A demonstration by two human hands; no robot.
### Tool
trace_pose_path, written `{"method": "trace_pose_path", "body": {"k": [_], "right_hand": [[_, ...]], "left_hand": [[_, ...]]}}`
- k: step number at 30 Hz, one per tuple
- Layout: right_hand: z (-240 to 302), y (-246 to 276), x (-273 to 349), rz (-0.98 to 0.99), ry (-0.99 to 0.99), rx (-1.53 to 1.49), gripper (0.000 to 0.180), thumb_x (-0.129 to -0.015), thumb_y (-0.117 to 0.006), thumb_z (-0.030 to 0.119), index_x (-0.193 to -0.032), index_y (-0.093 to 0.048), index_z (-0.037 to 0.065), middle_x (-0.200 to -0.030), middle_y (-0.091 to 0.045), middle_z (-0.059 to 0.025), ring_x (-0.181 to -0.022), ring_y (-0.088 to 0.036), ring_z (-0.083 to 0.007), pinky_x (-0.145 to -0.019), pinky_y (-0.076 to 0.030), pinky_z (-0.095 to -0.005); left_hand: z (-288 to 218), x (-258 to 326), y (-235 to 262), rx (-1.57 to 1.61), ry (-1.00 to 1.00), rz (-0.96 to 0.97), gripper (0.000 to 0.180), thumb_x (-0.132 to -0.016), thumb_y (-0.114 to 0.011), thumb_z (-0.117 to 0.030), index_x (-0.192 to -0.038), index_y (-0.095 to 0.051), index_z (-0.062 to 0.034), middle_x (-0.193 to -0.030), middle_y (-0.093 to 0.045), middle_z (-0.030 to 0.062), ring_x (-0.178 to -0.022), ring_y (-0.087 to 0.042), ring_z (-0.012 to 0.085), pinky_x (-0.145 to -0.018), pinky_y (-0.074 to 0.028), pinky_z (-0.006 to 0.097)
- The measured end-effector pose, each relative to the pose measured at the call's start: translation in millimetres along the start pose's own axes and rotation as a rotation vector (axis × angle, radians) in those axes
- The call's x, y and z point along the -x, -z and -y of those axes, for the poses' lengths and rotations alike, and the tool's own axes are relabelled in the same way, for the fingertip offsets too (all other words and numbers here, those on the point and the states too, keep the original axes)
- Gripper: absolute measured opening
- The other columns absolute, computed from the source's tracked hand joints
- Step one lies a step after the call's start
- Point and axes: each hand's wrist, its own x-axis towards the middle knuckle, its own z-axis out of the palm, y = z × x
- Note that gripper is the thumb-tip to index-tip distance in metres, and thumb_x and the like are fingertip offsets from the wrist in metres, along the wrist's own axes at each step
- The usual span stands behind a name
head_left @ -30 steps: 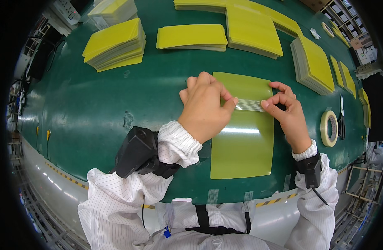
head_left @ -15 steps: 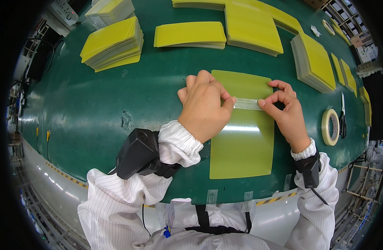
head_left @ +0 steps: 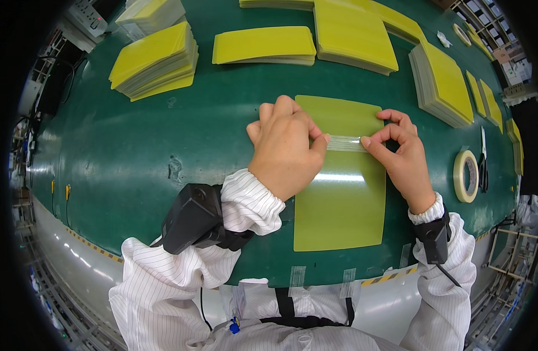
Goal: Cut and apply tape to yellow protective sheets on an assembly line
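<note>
A thin yellow-green sheet [head_left: 339, 205] with rounded corners lies on the green table in front of me. Across its upper part runs a short strip of striped clear tape [head_left: 345, 143]. My left hand [head_left: 288, 146] pinches the strip's left end between thumb and index finger, its other fingers curled. At the right end, my right hand [head_left: 402, 155] pinches the tape in the same way, its outer fingers reaching over the sheet's right edge. Whether the tape's middle touches the sheet I cannot tell.
Stacks of yellow sheets [head_left: 155, 55] stand along the far side, with another tall stack [head_left: 441, 85] at the right. A tape roll [head_left: 466, 176] and scissors [head_left: 483, 161] lie right of my right hand. Tape pieces [head_left: 297, 279] hang on the table's near edge [head_left: 333, 285].
Both hands stay at the tape's ends with almost no movement. The whole view has shifted very slightly.
</note>
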Motion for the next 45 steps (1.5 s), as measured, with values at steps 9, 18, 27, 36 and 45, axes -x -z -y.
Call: {"method": "trace_pose_path", "body": {"k": [9,18,27,36,45], "right_hand": [[-1,-4,-1,-0.034,0.048,0.044,0.015,-0.074,-0.074,0.018,-0.075,-0.067,0.005,-0.115,-0.054,-0.0096,-0.102,-0.047,-0.0242,-0.076,-0.041,-0.032],[-15,-5,1,-0.07,0.115,0.065,0.03,-0.075,-0.075,0.017,-0.082,-0.049,0.005,-0.114,-0.051,-0.0122,-0.101,-0.047,-0.0274,-0.084,-0.038,-0.036],[-24,-7,1,-0.062,0.145,0.023,0.026,-0.081,-0.066,0.01,-0.1,-0.049,0.007,-0.114,-0.049,-0.0108,-0.099,-0.048,-0.026,-0.088,-0.038,-0.0356],[-5,11,11,0.139,0.249,0.36,0.063,-0.088,-0.058,0.029,-0.142,-0.031,0.014,-0.151,-0.022,-0.0127,-0.138,-0.023,-0.0319,-0.1,-0.026,-0.0542],[-1,-1,16,0.373,0.442,0.571,0.074,-0.095,-0.035,0.052,-0.145,-0.021,-0.001,-0.153,-0.019,-0.0159,-0.142,-0.015,-0.0278,-0.109,-0.015,-0.0565]], "left_hand": [[0,0,-5,-0.03,-0.022,-0.035,0.014,-0.077,-0.068,-0.017,-0.076,-0.063,-0.0039,-0.097,-0.05,0.0078,-0.098,-0.044,0.0265,-0.083,-0.029,0.04],[-4,3,-7,-0.062,-0.058,-0.045,0.019,-0.076,-0.069,-0.011,-0.088,-0.058,-0.0036,-0.102,-0.048,0.0102,-0.1,-0.045,0.0296,-0.083,-0.03,0.042],[2,4,-3,0.09,0.003,-0.142,0.044,-0.077,-0.065,-0.004,-0.114,-0.042,-0.0051,-0.115,-0.042,0.0145,-0.11,-0.043,0.0331,-0.086,-0.032,0.046],[-5,22,-2,-0.207,-0.668,0.203,0.063,-0.086,-0.057,-0.041,-0.132,-0.043,-0.0007,-0.149,-0.029,0.0158,-0.138,-0.027,0.0309,-0.107,-0.023,0.048],[-10,27,-3,-0.298,-0.665,0.347,0.093,-0.079,-0.061,-0.055,-0.14,-0.027,0.0065,-0.147,-0.026,0.0242,-0.139,-0.023,0.0355,-0.113,-0.019,0.045]]}}
